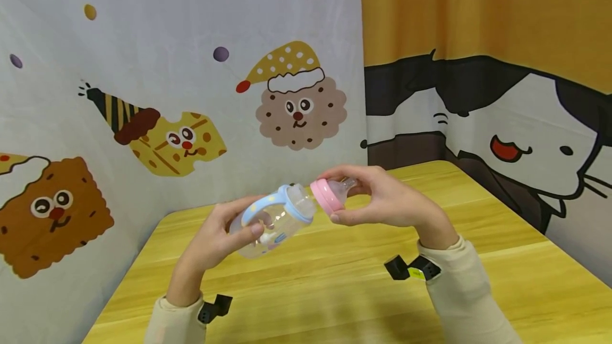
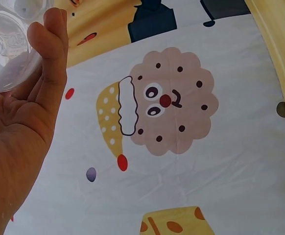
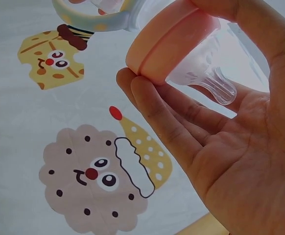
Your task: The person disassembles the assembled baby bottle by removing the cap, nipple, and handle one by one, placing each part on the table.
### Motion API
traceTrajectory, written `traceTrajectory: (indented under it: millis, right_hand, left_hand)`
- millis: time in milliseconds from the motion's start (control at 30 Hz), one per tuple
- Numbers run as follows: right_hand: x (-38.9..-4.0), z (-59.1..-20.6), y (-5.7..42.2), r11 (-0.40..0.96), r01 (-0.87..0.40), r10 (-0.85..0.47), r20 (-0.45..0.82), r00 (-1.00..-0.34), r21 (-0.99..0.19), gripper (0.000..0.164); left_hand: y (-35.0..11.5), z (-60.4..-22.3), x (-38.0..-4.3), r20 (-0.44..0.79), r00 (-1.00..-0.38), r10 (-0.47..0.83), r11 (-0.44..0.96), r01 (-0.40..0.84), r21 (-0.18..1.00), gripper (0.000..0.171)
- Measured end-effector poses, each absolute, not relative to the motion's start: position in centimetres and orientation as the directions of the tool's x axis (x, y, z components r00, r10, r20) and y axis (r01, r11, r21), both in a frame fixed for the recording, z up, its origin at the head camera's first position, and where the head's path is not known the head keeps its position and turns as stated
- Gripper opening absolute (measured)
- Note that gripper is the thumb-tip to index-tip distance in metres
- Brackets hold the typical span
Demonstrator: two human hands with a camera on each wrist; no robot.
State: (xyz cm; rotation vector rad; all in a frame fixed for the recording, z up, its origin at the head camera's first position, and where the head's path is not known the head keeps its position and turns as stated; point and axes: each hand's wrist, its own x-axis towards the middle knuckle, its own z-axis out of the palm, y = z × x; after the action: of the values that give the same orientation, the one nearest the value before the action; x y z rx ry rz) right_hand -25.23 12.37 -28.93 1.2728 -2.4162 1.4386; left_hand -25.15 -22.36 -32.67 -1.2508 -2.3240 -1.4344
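Observation:
My left hand (image 1: 227, 230) grips a clear baby bottle (image 1: 282, 222) with a pale blue collar and handle, its mouth tilted up to the right. In the left wrist view the bottle's clear base (image 2: 5, 54) shows against the curled fingers. My right hand (image 1: 387, 198) pinches a pink nipple ring (image 1: 326, 196) between thumb and fingers; a clear nipple (image 3: 216, 85) points out of it toward the palm. The ring's open side faces the bottle mouth, close beside it. Both are held above the table.
A yellow wood-grain table (image 1: 311, 291) spreads below both hands. Behind it hangs a white curtain (image 1: 191, 31) with cartoon food prints, and on the right an orange curtain (image 1: 502, 25) with a cartoon animal print. Small black cameras (image 1: 215, 308) sit on both wrists.

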Motion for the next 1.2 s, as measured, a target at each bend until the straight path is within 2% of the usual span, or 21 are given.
traceTrajectory:
  millis: [467,1200]
  right_hand:
    - [-25.17,-28.67,12.58,0.246,-0.665,-0.608,0.422,-0.672,-0.705,0.059]
    - [-25.19,-28.77,12.78,0.25,-0.669,-0.621,0.415,-0.665,-0.7,0.056]
  left_hand:
    - [-22.57,-32.41,-25.35,0.546,-0.593,0.591,0.162,0.751,0.641,0.041]
    - [-22.67,-32.52,-25.33,0.519,-0.609,0.599,0.16,0.726,0.668,0.039]
